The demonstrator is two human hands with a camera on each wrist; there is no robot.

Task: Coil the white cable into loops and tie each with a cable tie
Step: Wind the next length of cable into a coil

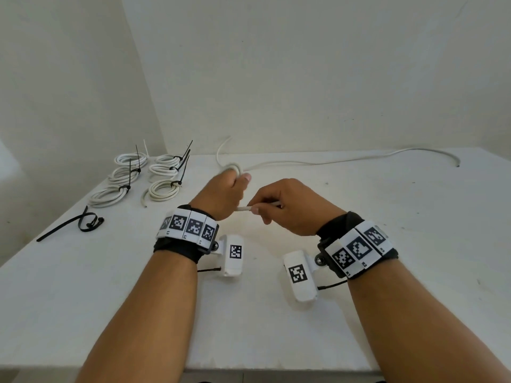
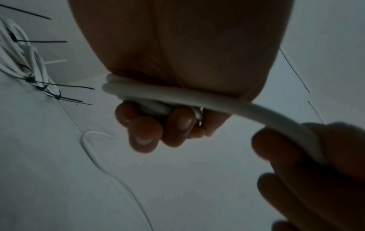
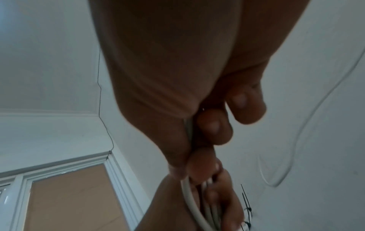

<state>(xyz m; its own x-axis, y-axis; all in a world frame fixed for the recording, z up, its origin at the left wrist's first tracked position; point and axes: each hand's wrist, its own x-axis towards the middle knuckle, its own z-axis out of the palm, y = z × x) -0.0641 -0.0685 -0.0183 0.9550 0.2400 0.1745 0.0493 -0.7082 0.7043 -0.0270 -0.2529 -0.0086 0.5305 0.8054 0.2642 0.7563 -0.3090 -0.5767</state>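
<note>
Overhead, both hands (image 1: 221,193) (image 1: 287,207) hold white cable (image 1: 318,161); tied coils (image 1: 138,175) near table's (image 1: 359,244) far-left edge.

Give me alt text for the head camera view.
Left hand holds white cable wound around it while right hand pinches the cable's end, above a white table. Six tied cable coils and loose black cable ties lie far left.

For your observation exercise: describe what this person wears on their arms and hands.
Bare forearms, no sleeves or gloves. Each wrist has a black strap under a white band of square black-and-white markers. A white camera box with its own marker and a thin black cable hangs from each strap.
</note>
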